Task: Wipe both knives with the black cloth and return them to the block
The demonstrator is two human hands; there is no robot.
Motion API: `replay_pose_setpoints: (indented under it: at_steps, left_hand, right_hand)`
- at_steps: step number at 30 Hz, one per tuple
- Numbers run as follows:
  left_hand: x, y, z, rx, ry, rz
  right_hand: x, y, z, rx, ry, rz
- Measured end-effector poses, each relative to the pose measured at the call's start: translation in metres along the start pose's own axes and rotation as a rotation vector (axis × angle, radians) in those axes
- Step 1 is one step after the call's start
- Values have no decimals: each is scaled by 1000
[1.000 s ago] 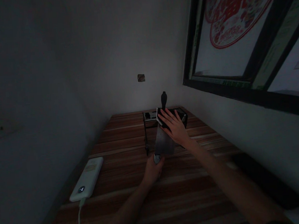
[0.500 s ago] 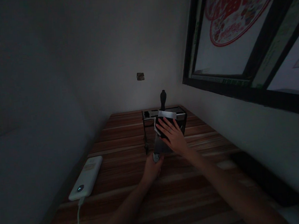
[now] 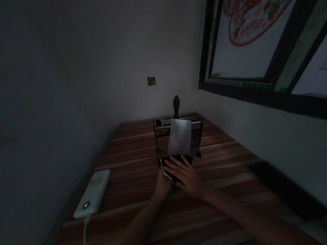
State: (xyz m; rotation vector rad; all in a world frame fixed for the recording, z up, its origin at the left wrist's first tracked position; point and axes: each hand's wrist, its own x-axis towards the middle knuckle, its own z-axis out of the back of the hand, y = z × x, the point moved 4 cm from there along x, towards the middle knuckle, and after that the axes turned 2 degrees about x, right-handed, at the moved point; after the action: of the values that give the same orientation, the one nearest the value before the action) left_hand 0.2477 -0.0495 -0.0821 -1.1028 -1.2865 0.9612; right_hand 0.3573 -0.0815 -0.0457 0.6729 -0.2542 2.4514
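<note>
- The right hand (image 3: pixel 187 178) lies palm down with its fingers apart and stretched forward to the left, pressing on a black pad (image 3: pixel 178 158) with a pale edge.
- The right forearm comes in from the lower right corner, slanting up to the wrist, which looks nearly straight.
- The left hand (image 3: pixel 162 184) is at the handle end of a cleaver (image 3: pixel 180 136), partly under the pad; its fingers are mostly hidden, so I cannot tell exactly how they close. Its forearm rises from the bottom edge.
- The cleaver points away from the person, its broad blade bare above the pad and its far end in front of a slotted metal rack (image 3: pixel 163 146). Whether blade and rack touch is unclear.
- A black handle (image 3: pixel 176 106) stands upright at the rack's top.
- Compared with a second ago, the right hand and pad have come down from the blade's far end to the handle end; half a second ago they were partway along.
- Most of the blade now shows, while the handle, visible before, is covered.
- The left hand stays in nearly the same place.
- Farther left on the wood-grain table (image 3: pixel 137 146), the white power bank (image 3: pixel 92 192) with its cable (image 3: pixel 84 240) lies as before.
</note>
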Motion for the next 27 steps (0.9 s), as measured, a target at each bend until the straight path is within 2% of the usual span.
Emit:
replay_pose_setpoints:
  at_steps: [8, 13, 15, 21, 27]
  left_hand:
    - [1, 12, 1, 49, 35, -4]
    - [-1, 9, 3, 87, -18, 86]
    - [-1, 6, 1, 76, -3, 98]
    - [0, 3, -3, 69, -27, 161]
    - [0, -2, -5, 112, -7, 141]
  right_hand:
    - [0, -1, 0, 24, -7, -1]
    - [2, -1, 2, 6, 4, -8]
    - [5, -3, 3, -8, 3, -11]
    - [16, -16, 12, -66, -33, -45]
    - [29, -34, 26, -116, -85, -66]
